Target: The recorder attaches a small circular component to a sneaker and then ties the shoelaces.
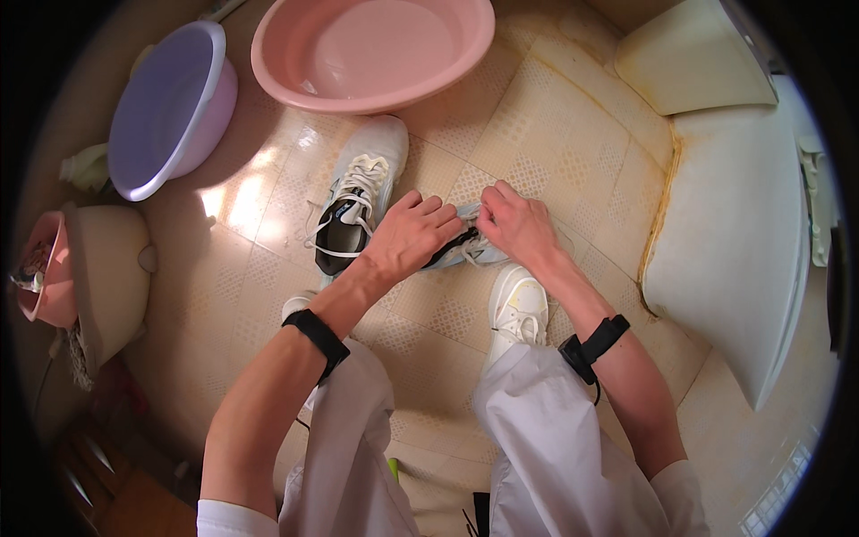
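Two grey-white sneakers with white laces and black linings are on the tiled floor. One sneaker (365,183) sits on the left with its toe pointing away and its laces loose. The other sneaker (458,247) lies turned crosswise under my hands, which cover much of it. My left hand (413,231) is closed over its opening side, fingers curled at the lace. Across from it, my right hand (517,224) is closed in a pinch on the white shoelace (471,220). The fingertips of both hands are partly hidden.
A pink basin (371,85) stands beyond the left sneaker, with a purple basin (174,116) to its left. At far left, a small pink basin (55,273) rests by a beige tub (112,259). A white fixture (734,215) with a stained base edge borders the right.
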Available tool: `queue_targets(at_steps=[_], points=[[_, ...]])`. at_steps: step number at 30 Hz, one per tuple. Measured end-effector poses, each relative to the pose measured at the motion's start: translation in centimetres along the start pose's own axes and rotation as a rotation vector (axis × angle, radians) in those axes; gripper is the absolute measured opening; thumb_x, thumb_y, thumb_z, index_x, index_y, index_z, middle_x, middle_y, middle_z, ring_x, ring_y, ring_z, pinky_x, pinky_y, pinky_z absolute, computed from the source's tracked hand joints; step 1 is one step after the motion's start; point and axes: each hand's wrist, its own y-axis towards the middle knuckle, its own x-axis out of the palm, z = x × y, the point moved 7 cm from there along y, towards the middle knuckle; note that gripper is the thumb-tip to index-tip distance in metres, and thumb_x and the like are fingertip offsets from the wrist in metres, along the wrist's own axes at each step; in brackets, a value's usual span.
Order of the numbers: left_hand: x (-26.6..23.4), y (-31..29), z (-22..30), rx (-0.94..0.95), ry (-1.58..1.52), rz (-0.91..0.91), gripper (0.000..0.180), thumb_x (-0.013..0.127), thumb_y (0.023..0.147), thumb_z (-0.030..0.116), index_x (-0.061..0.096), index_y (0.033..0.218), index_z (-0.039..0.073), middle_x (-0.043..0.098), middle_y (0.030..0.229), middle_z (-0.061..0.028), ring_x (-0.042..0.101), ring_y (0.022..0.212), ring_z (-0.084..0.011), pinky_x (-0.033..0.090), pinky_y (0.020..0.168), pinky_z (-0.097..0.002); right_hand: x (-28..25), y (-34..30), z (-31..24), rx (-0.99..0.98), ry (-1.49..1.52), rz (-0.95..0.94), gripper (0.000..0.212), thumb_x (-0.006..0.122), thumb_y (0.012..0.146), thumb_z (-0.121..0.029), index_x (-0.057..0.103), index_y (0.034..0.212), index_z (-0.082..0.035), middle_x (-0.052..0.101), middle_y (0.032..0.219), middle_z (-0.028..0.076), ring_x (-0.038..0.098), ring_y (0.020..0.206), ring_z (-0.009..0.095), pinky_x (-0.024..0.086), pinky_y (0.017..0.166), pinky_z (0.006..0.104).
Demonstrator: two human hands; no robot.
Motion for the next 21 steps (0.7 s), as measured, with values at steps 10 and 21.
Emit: queue_targets(at_steps=[10,21], points=[[0.2,1.0,0.4,0.063,0.008,0.020,0.019,0.063,0.083,0.015,0.069,0.102,0.016,0.058,0.091,0.0032,0.058,0.093,-0.0163,0.046,0.084,-0.0324,-1.8,-0.2,1.1,0.095,-0.061,-0.096,0.015,0.063,0.088,-0.016,0.062,0.096,-0.003,0.065,0.100,0.014,0.069,0.086,0.039,0.055,0.073,0.0524],[0.6,1.9,0.7,0.105,0.020,-0.046,0.018,0.062,0.088,0.019,0.070,0.104,0.018,0.063,0.105,0.0042,0.059,0.103,-0.0151,0.046,0.088,-0.0321,-0.4,1.7,-0.5,-0.328,-0.134,-0.467,0.013,0.060,0.090,-0.015,0.065,0.096,-0.004,0.064,0.099,0.013,0.069,0.090,0.034,0.054,0.078,0.0488]])
